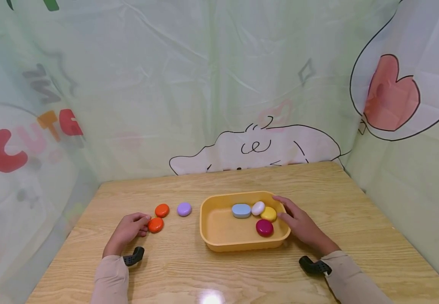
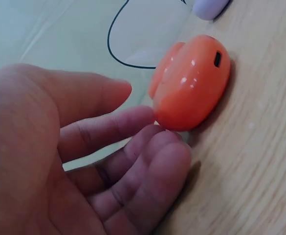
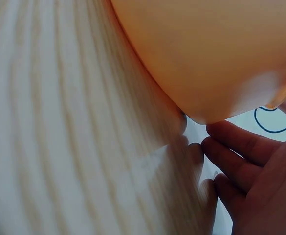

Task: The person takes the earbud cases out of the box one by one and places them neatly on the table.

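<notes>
My left hand (image 1: 128,230) reaches the nearer of two glossy orange round cases (image 1: 156,225). In the left wrist view a fingertip touches this orange case (image 2: 194,83), which has a small dark slot, while the thumb stays apart from it. The other orange case (image 1: 162,210) lies just behind. My right hand (image 1: 299,221) holds the right end of a yellow-orange tray (image 1: 219,245), thumb at the rim and fingers against the outer wall. In the tray are a light-blue oval case (image 1: 241,210), a white one (image 1: 258,208), a yellow one (image 1: 268,214) and a dark magenta one (image 1: 264,228).
A lilac round case (image 1: 184,209) lies on the wooden table (image 1: 173,270) between the orange cases and the tray. A printed curtain (image 1: 147,84) hangs behind the table and along its sides. Each wrist wears a black device (image 1: 315,266).
</notes>
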`<state>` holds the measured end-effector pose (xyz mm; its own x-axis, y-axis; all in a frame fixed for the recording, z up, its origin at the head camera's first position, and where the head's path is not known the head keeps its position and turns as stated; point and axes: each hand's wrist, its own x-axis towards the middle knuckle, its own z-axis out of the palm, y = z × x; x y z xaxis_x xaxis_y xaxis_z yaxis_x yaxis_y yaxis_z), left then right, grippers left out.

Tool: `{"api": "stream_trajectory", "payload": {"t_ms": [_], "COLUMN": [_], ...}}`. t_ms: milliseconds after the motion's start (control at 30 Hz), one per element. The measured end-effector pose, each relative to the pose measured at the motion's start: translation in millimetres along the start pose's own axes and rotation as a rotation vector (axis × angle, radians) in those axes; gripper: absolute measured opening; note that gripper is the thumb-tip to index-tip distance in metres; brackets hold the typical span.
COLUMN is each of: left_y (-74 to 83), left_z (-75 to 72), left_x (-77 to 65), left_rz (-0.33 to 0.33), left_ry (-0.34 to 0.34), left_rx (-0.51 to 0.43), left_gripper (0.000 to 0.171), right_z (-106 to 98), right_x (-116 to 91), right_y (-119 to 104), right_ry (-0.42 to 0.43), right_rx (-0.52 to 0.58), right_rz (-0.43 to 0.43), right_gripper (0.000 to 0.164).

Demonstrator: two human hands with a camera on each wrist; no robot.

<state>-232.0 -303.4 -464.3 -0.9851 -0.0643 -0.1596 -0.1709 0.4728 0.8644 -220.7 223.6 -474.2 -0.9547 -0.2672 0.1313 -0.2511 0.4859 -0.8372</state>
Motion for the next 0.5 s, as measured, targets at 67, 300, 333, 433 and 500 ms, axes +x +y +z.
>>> {"api": "stream_trajectory", "payload": {"t_ms": [67,300,333,433,500], "left_y": [0.7,7.2,8.7,16.1,22.9], "left_z": [-1.0,-4.7,-4.5,0.1,6.4], "left_x": [-0.9,-3.8,-4.2,-4.4,-3.3], "left_rz": [-0.005,0.004,0.010,0.048,0.087], "left_ry": [0.008,0.013,0.016,0.008,-0.004], "left_rx": [-0.004,-0.013,-0.017,-0.025,-0.024], "left_gripper": [0.038,0.041,0.042,0.042,0.042], "right_z": [0,1,1,0,0], "right_x": [0,0,0,0,-1], "right_y": [0,-2,-2,0,1], "right_ry": [-0.001,0.000,-0.002,-0.003,0.002], "right_rx": [0.000,0.008,0.008,0.003,0.002], "right_rz": [0.002,0.007,0.007,0.009,0.010], "right_gripper": [0.053,0.053,0.053,0.053,0.053]}}
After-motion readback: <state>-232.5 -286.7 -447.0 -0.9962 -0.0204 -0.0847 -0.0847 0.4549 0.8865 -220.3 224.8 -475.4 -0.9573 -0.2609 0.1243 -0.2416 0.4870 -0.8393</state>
